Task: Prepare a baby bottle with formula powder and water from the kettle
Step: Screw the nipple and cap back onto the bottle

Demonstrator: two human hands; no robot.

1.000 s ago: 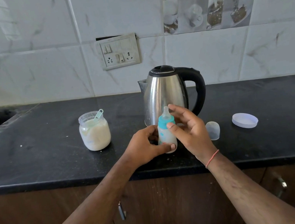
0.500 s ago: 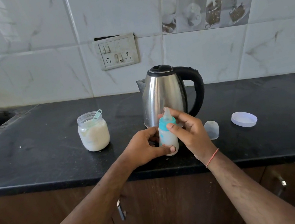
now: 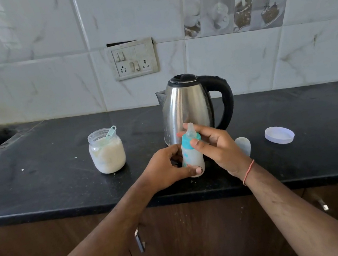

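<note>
Bottle (image 3: 191,155) stands upright near the front edge of the surface (image 3: 49,181), just in front of the kettle (image 3: 187,107). My left hand (image 3: 166,170) wraps its lower body, thumb across the base; my right hand (image 3: 218,146) pinches the teal collar (image 3: 190,141), fingers (image 3: 196,143) closed on it. Contents look milky, so I judge it light, small, smooth plastic, possibly slippery. Teat is soft: grip the stiff collar and body instead. Powder jar (image 3: 107,151) at 9 o'clock of the bottle, clear cap (image 3: 243,145) and lid (image 3: 279,135) at 3 o'clock.
</note>
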